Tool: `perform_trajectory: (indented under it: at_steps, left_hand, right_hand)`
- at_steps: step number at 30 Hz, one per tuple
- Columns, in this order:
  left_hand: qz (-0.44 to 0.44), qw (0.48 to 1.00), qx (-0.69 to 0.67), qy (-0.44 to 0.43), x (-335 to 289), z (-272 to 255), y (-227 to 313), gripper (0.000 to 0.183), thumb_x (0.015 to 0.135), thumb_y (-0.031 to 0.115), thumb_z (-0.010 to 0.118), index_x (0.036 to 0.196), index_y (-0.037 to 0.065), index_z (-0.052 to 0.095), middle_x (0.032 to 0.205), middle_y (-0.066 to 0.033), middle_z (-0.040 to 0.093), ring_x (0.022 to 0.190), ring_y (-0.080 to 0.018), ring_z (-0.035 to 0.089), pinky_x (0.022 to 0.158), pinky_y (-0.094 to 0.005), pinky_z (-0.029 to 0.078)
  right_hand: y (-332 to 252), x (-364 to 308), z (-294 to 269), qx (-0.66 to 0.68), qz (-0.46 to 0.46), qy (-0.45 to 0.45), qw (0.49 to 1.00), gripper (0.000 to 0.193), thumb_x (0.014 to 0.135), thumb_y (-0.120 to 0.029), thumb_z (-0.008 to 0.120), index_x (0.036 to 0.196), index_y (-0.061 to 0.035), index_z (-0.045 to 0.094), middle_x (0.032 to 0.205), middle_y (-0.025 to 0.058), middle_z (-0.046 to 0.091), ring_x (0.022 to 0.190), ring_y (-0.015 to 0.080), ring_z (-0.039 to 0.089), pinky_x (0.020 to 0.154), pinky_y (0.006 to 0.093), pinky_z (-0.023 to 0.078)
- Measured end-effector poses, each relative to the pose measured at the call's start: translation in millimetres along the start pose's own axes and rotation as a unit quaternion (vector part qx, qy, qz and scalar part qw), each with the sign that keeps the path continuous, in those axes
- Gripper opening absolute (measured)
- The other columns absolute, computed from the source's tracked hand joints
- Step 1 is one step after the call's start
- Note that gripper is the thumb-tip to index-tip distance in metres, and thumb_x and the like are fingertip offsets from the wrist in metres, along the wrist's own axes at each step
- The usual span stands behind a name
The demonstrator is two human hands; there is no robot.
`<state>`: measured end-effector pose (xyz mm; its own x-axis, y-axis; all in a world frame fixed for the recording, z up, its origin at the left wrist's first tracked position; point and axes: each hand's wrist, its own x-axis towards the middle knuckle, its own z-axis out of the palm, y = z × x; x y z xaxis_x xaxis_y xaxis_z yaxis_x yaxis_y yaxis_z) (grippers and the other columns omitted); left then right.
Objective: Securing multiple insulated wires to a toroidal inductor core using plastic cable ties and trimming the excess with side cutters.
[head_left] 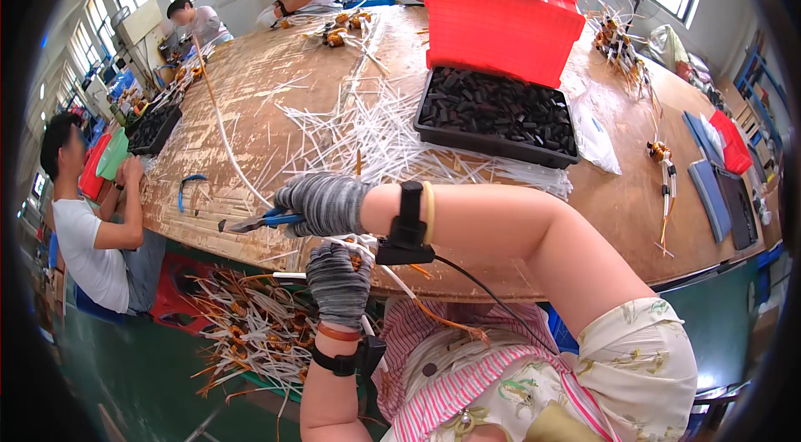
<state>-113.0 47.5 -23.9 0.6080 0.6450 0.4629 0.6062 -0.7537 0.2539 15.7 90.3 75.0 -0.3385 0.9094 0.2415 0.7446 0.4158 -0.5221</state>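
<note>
My right hand [324, 203], in a striped grey glove, is closed round blue-handled pliers [248, 225] above the near table edge. The jaws point left, away from the hand. Just below, my gloved left hand [340, 282] grips a wire coil [356, 261] with white-sleeved leads. One white sleeve [289, 276] sticks out to the left of this hand, and an orange-brown lead end [455, 323] hangs over my lap. The fingers hide most of the coil. Whether the pliers touch a lead I cannot tell.
Loose white tubes [359, 133] litter the wooden table [242, 108]. Beyond stands a black tray [492, 149] of small black pieces, with a red bin [505, 29] propped behind it. Many wired coils [259, 325] are heaped below the edge at left. Co-workers [104, 225] sit around.
</note>
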Motion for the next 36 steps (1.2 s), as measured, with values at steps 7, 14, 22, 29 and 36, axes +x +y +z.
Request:
perform_trajectory:
  at_steps: [7,14,22,29,36]
  left_hand:
    - [-0.116,0.990,-0.064,-0.051,9.5,-8.5,-4.9,0.030,0.071,0.022,0.069,0.089,0.002,0.056,0.078,-0.0149,0.059,0.075,-0.0322,0.057,0.070,-0.0420,0.046]
    - [-0.078,0.995,-0.052,-0.032,13.5,-11.9,-4.7,0.030,0.069,0.021,0.071,0.086,0.001,0.056,0.079,-0.0152,0.060,0.076,-0.0326,0.057,0.070,-0.0416,0.047]
    - [-0.139,0.983,-0.079,-0.091,18.9,-14.2,-0.4,0.029,0.068,0.019,0.071,0.085,0.002,0.057,0.079,-0.0149,0.059,0.078,-0.0322,0.057,0.072,-0.0411,0.047]
    - [-0.131,0.987,-0.045,-0.085,21.1,-15.8,4.8,0.030,0.068,0.020,0.073,0.086,0.002,0.058,0.080,-0.0144,0.060,0.080,-0.0314,0.057,0.074,-0.0403,0.046]
    - [-0.175,0.973,-0.106,-0.111,24.7,-17.1,6.6,0.028,0.067,0.022,0.074,0.084,0.004,0.060,0.080,-0.0132,0.061,0.079,-0.0301,0.057,0.073,-0.0396,0.047]
  right_hand:
    - [67.5,-27.7,-22.0,0.259,-0.071,0.329,0.905,0.035,0.080,-0.016,0.064,0.111,-0.0038,0.052,0.085,0.0065,0.056,0.075,0.0181,0.053,0.067,0.0303,0.047]
    - [82.9,-125.5,-54.4,-0.006,0.075,0.134,0.988,0.028,0.082,-0.015,0.062,0.106,-0.0055,0.052,0.083,0.0088,0.053,0.074,0.0208,0.051,0.072,0.0303,0.045]
    - [52.1,-135.2,-41.3,-0.199,0.099,-0.111,0.969,0.055,0.074,-0.029,0.060,0.125,-0.0127,0.048,0.099,0.0165,0.054,0.092,0.0337,0.054,0.079,0.0432,0.044]
    - [40.5,-111.5,-34.8,-0.205,0.061,-0.158,0.964,0.059,0.077,-0.033,0.058,0.131,-0.0146,0.044,0.108,0.0172,0.052,0.097,0.0347,0.053,0.083,0.0443,0.044]
    - [42.6,-102.0,-31.3,-0.186,0.038,-0.168,0.967,0.043,0.081,-0.033,0.057,0.120,-0.0165,0.053,0.094,0.0138,0.058,0.083,0.0324,0.059,0.075,0.0419,0.047]
